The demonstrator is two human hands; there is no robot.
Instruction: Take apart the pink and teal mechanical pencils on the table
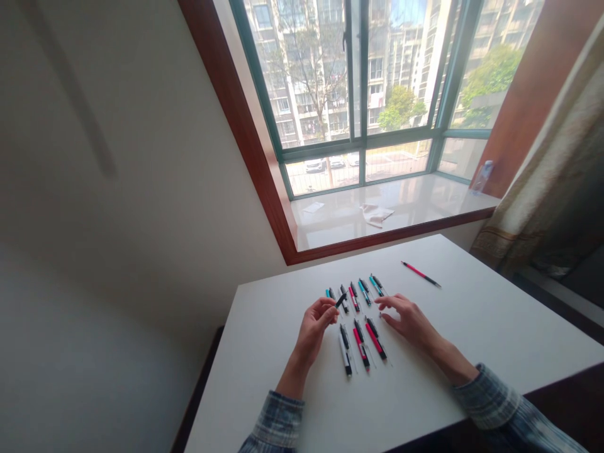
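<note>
My left hand (316, 324) pinches a short black pen part (341, 300) between thumb and fingers, raised over the pens. To the right, my right hand (408, 319) hovers low with thumb and fingers apart. A tiny dark piece (380, 314) shows by its thumb tip; whether they touch, I cannot tell. Between and beyond the hands lie pens taken into parts, in two rows. The near row has a white pen barrel (345, 355), a red pen barrel (360, 343) and another red barrel (374, 341), with thin refills beside them. The far row includes a teal pen barrel (363, 292).
A red and black pen (421, 274) lies apart at the table's far right. The white table (264, 340) meets the wall below a window sill (330, 223), which bears a crumpled cloth (376, 214) and a clear bottle (482, 176). A curtain (542, 151) hangs at right.
</note>
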